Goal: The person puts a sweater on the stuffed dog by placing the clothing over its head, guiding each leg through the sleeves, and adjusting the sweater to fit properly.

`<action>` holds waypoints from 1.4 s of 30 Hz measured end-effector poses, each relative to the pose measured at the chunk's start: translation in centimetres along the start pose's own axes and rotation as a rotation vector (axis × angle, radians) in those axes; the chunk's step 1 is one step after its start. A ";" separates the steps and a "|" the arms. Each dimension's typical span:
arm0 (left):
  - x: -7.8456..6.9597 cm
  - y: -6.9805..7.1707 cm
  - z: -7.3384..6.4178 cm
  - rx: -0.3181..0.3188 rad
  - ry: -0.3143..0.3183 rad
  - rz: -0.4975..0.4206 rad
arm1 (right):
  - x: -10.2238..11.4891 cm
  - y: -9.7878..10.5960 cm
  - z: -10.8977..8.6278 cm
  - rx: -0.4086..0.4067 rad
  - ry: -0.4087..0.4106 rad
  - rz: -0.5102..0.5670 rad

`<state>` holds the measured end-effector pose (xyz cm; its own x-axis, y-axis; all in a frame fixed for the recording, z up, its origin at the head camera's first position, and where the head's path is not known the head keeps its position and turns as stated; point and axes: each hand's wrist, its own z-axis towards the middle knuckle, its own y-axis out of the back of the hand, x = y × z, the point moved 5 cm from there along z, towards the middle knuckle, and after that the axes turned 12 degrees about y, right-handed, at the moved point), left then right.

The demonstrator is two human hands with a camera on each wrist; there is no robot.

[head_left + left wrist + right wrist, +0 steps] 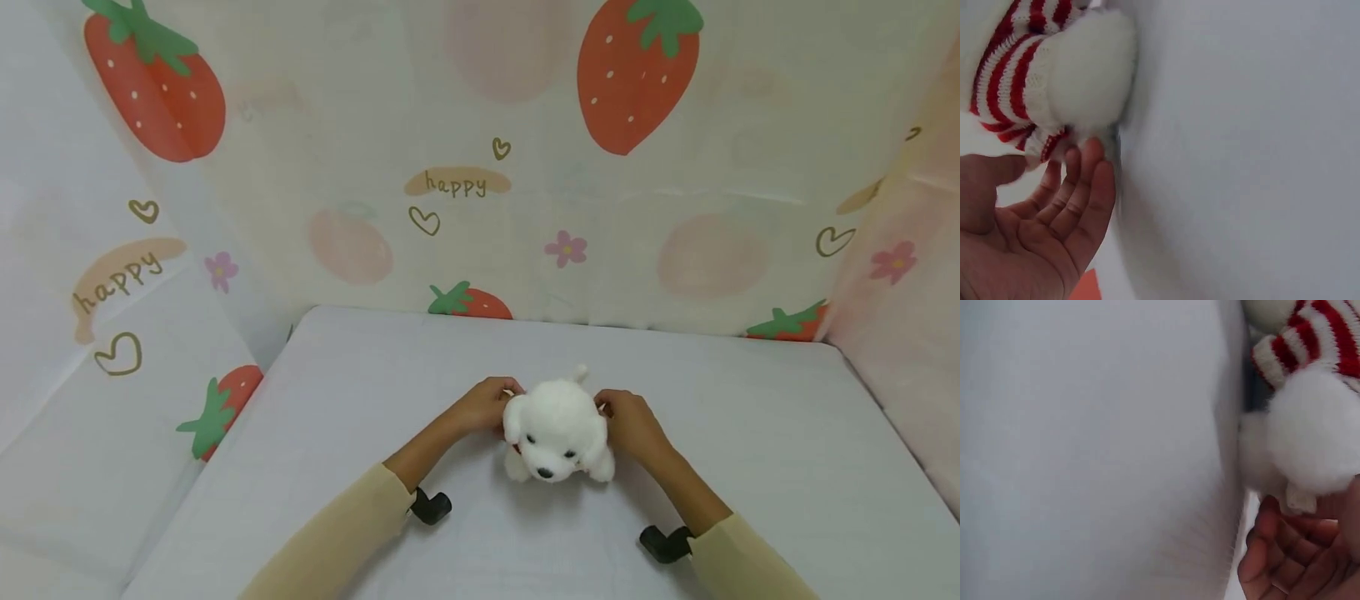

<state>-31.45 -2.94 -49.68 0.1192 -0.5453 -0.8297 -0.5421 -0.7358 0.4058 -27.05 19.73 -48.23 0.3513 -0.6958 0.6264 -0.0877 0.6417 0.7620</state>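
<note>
A white plush dog (561, 425) stands on the table facing the head camera, with a hand at each side of it. It wears a red-and-white striped knitted sweater (1007, 84), mostly hidden behind the head in the head view. My left hand (483, 406) pinches the sweater's lower edge between thumb and fingertips, the other fingers fairly straight beside the plush leg. On the other flank, my right hand (634, 425) has its fingers curled in, with a small cream knitted edge (1301, 499) of the sweater between thumb and forefinger. White fur hides part of that grip.
The white-covered table (360, 358) ends against a cloth backdrop (525, 208) printed with strawberries, hearts and flowers. More printed cloth hangs on the left and right sides. Black wrist-camera mounts (432, 507) sit at both cream sleeves.
</note>
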 end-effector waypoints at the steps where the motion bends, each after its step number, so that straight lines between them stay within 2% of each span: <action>1: -0.1 0.0 -0.2 -0.011 -0.018 0.036 | 0.0 0.1 -0.2 0.003 -0.002 0.014; 4: -0.5 0.3 -0.9 -0.058 -0.058 0.128 | -0.1 0.3 -0.7 0.007 -0.021 0.066; 8: -0.6 0.8 -1.1 -0.146 -0.096 0.180 | -0.2 0.4 -1.0 0.001 -0.034 0.096; 13: -0.3 1.7 -1.1 -0.258 -0.046 0.231 | -0.2 0.7 -0.9 -0.038 -0.067 0.013; 18: 0.1 1.3 -1.1 -0.254 -0.034 0.386 | -0.3 0.1 -1.0 0.033 -0.106 -0.004; 21: -0.4 1.0 -1.7 -0.280 -0.090 0.434 | -0.1 0.1 -1.2 0.039 -0.097 0.004; 25: -1.8 1.1 -3.0 -0.325 -0.219 0.367 | 1.2 1.5 -1.7 -0.062 -0.013 -0.003; 27: -2.2 1.1 -3.9 -0.285 -0.265 0.311 | 2.1 2.4 -2.2 -0.107 0.040 0.018; 29: -2.3 1.0 -4.9 -0.216 -0.284 0.263 | 2.9 3.0 -3.0 -0.123 0.075 0.067; 33: -1.4 0.5 -6.5 -0.053 -0.256 0.182 | 4.4 3.1 -4.7 -0.080 0.083 0.164; 38: -0.3 -0.9 -7.0 0.139 -0.183 0.036 | 5.4 2.4 -5.8 -0.017 -0.008 0.300; 40: 0.0 -1.7 -6.9 0.191 -0.146 -0.024 | 5.5 1.9 -5.9 0.004 -0.065 0.367; 42: 0.2 -2.4 -6.8 0.213 -0.102 -0.075 | 5.4 1.3 -5.9 0.032 -0.108 0.431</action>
<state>-24.48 -3.95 -48.20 0.0868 -0.4413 -0.8932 -0.6996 -0.6652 0.2607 -19.77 18.74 -44.87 0.1772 -0.3974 0.9004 -0.2341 0.8716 0.4307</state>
